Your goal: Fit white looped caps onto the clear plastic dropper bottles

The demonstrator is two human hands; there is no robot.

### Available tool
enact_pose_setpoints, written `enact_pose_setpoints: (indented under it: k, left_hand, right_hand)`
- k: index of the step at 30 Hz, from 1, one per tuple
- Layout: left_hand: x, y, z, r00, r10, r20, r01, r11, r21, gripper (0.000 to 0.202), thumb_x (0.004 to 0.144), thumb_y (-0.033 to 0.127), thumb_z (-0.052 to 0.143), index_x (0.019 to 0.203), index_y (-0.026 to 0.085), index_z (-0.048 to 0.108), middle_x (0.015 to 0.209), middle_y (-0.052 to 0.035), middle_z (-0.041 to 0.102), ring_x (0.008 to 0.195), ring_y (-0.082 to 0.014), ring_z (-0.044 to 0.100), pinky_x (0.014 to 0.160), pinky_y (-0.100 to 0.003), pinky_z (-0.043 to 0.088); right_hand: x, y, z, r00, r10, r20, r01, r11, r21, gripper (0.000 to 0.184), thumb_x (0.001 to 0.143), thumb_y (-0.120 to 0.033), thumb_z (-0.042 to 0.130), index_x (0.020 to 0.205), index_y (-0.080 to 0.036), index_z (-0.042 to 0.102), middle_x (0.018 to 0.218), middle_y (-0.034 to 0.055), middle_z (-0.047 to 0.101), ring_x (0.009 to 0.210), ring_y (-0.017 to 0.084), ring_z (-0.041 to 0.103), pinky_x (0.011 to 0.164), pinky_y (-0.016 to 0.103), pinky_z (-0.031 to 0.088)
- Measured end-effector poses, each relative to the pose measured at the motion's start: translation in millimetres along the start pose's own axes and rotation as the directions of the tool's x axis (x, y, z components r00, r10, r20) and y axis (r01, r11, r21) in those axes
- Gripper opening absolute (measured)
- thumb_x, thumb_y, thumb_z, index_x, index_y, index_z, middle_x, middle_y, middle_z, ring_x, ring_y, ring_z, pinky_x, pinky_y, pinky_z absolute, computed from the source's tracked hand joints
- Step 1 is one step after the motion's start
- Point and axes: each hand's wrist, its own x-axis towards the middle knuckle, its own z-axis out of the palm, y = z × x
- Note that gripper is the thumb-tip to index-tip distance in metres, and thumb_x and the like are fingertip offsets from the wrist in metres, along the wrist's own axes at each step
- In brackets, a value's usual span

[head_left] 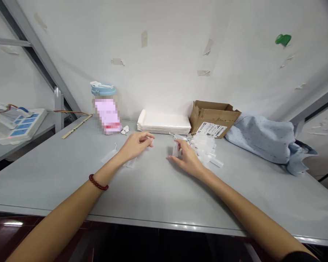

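Note:
My left hand (136, 145) hovers over the grey table (153, 189), fingers curled together in a pinch around something small I cannot make out. A dark red bead bracelet (98, 183) circles that wrist. My right hand (186, 157) holds a small clear plastic tube (176, 148) upright between thumb and fingers. Just right of it lies a heap of similar clear plastic tubes (205, 149). A few clear pieces (109, 155) lie flat on the table under and left of my left hand.
A stack of white sheets (164, 123) lies against the wall. An open cardboard box (213, 118) stands to its right, then a crumpled light blue cloth (265, 142). A blue-lidded jar (106, 109) stands at the left. A device with blue buttons (19, 125) rests on the neighbouring table.

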Motion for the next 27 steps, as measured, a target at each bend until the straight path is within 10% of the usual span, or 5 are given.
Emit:
enact_pose_setpoints:
  k: [5,27]
  left_hand:
    - [-17.2,27.2,23.0,0.99,-0.029,0.14,0.049,0.988,-0.143,0.028,0.083,0.04,0.054,0.095,0.016,0.062,0.08,-0.0047,0.072,0.082,-0.0185,0.065,0.078,-0.031,0.048]
    - [-25.0,34.9,34.7,0.987,0.046,0.157,-0.005,0.969,-0.247,0.025,0.083,0.038,0.057,0.089,0.017,0.066,0.074,-0.0011,0.064,0.074,-0.0144,0.059,0.076,-0.028,0.047]
  right_hand:
    - [-14.4,-8.8,-7.9,0.993,0.119,0.003,-0.118,0.977,0.18,0.052,0.077,-0.012,0.05,0.125,-0.017,0.031,0.096,0.0064,0.057,0.064,0.014,0.054,0.064,0.031,0.047]
    - [-20.6,-25.5,6.4,0.988,-0.153,-0.018,0.154,0.983,0.099,0.037,0.088,-0.012,0.038,0.124,-0.017,0.031,0.113,0.0161,0.055,0.1,0.023,0.057,0.073,0.039,0.051]
